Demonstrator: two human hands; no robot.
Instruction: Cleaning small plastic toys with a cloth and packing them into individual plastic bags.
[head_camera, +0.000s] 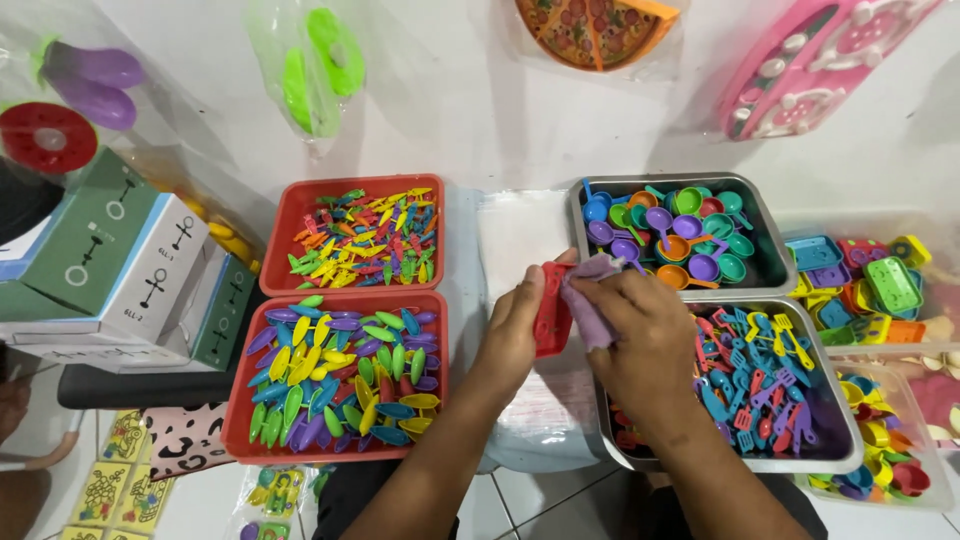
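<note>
Item: red plastic toy piece (551, 322), centre, at nine o'clock of my right hand (640, 335); left hand (515, 325) pinches its edge, right closed on purple piece (590, 300). I judge both light, stiff, slippery; grip edges

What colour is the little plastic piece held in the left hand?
Red: the plastic piece in the left hand, seen clearly in the head view.

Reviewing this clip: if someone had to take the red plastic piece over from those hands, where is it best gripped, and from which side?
Probably by its lower long edge, coming from below. The red plastic piece stands on edge. The left hand pinches its left side, and the right hand presses a purple piece against its upper right. Only the lower edge looks free.
</note>
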